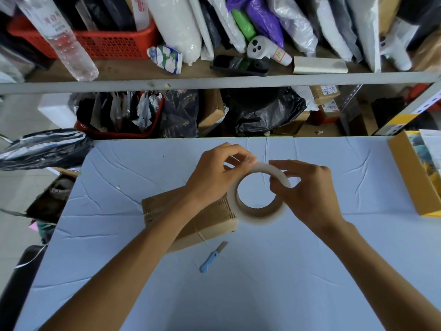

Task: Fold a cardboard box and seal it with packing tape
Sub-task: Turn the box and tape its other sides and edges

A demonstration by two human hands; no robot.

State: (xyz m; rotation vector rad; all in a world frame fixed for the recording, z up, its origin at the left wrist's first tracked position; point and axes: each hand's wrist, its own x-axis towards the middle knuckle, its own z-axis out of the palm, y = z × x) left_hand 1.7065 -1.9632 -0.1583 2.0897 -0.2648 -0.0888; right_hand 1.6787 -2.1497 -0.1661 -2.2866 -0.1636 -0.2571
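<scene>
A folded brown cardboard box lies on the pale blue table, partly under my left forearm. Above its right end I hold a roll of clear packing tape with a brown core, tilted so its hole faces me. My right hand grips the roll's upper right rim, thumb inside the core. My left hand pinches the tape at the roll's top left edge between thumb and fingertips.
A small blue-handled knife lies on the table just in front of the box. An open yellow box stands at the table's right edge. Behind the table's far edge are cluttered shelves with bags, a red basket and a bottle.
</scene>
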